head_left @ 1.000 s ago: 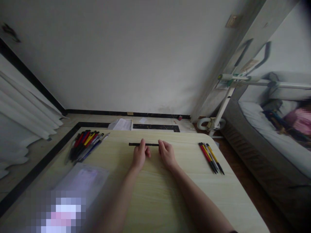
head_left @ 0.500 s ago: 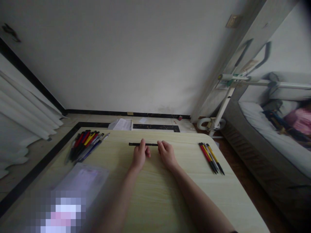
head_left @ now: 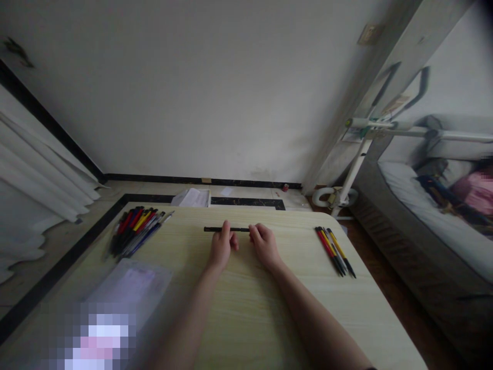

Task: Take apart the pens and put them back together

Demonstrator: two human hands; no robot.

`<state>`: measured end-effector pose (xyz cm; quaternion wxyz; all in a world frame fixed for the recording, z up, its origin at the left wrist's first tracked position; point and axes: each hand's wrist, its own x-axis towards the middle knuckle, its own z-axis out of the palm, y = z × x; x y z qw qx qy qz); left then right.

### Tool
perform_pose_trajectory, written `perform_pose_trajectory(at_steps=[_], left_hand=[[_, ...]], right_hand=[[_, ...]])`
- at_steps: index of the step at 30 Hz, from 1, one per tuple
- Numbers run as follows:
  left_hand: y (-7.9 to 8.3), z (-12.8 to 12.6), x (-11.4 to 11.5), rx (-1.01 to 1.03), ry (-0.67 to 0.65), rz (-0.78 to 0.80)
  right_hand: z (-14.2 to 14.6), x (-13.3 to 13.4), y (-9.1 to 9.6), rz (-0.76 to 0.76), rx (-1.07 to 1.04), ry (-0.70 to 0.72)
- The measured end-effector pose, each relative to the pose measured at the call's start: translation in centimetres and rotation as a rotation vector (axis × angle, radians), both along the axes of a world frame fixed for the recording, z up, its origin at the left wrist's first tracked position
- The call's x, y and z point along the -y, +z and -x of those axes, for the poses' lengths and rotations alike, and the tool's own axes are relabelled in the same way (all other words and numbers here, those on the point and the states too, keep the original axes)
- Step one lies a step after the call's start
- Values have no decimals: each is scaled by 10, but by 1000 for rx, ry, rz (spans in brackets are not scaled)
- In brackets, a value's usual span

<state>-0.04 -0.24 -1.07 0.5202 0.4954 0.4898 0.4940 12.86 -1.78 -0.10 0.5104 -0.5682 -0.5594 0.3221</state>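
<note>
A slim black pen [head_left: 241, 229] lies level between my hands, above the far middle of the table. My left hand [head_left: 222, 246] is closed around its left part, thumb on top, with a dark end sticking out to the left. At the pen's right end, my right hand [head_left: 264, 244] pinches it between thumb and fingers. Off to the right, several pens [head_left: 334, 252] in red, yellow and black lie side by side. A heap of mixed pens [head_left: 134, 231] rests at the table's far left.
The pale wood table [head_left: 246, 308] fills the foreground. A clear plastic sleeve [head_left: 134, 280] lies on its left side, partly blurred out. Beyond the far edge a white box with papers [head_left: 194, 197] sits on the floor. A white exercise frame [head_left: 356, 172] and a sofa [head_left: 408, 205] stand at right.
Almost nothing differs. Both hands keep the same hold on the pen, and the pens on the table have not moved.
</note>
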Motion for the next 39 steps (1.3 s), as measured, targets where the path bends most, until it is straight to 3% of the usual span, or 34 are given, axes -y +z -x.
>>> perform_pose_trajectory(at_steps=[39], left_hand=[[5, -2, 2, -19, 24, -2]], right_hand=[[1, 1, 2, 29, -14, 23]])
